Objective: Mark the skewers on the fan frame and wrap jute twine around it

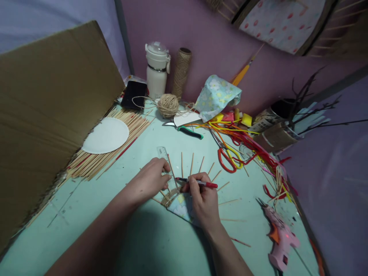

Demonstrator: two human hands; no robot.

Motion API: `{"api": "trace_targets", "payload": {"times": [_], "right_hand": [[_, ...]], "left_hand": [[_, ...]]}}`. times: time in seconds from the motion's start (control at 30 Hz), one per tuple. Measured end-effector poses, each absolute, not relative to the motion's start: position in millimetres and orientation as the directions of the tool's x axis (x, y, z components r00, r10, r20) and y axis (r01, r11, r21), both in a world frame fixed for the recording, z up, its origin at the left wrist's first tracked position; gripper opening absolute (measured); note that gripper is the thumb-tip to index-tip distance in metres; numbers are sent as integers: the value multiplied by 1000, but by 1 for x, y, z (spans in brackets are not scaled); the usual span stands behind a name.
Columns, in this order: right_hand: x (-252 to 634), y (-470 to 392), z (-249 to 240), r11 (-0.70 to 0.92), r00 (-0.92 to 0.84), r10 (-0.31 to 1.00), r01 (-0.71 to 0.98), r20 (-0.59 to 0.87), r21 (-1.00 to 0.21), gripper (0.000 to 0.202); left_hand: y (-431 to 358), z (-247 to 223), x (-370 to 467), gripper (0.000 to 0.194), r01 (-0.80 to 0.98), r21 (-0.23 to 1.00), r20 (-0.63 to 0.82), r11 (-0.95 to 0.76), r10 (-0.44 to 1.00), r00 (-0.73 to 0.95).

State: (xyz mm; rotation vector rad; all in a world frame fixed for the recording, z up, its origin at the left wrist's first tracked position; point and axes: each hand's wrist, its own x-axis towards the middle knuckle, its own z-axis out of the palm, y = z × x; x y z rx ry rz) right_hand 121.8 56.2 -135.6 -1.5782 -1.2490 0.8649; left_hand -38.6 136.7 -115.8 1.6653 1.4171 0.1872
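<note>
My left hand [151,179] is closed on a clear ruler [162,152], its fingers pressing it along one of the thin wooden sticks. In my right hand [204,203] is a red pen [211,184], its tip pointing left at the stick beside the ruler. Below both hands lies a floral fabric-covered piece [178,209] with twine weaving [166,199] on its left part. Several wooden sticks [192,164] fan out from it across the table; my right hand and forearm hide part of the piece.
Left, a cardboard panel [57,88] stands beside a bundle of sticks [135,126] and a white oval disc [107,136]. Behind are a twine ball [168,105], bottle [156,76] and green-handled cutter [189,133]. Scissors [227,161] and a pink glue gun [281,241] lie right.
</note>
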Motion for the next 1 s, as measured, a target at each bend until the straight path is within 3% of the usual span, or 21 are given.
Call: {"api": "trace_targets", "payload": {"times": [0.37,0.63,0.8,1.0], "right_hand": [[121,55,-136,-66,256,967,319,19,-945,22],[118,53,-136,16,346,934,206,88,-978,21],[113,51,-132,115,418,895,116,153,-987,23],[119,46,-116,174,429,866,221,256,-960,23]], "left_hand": [[137,-118,-39,8,680,729,-398,77,856,330],[143,-97,-39,12,510,831,-414,222,859,300],[148,-87,-39,18,304,919,-295,250,949,112],[154,-98,-38,17,144,980,-139,139,990,-8]]}}
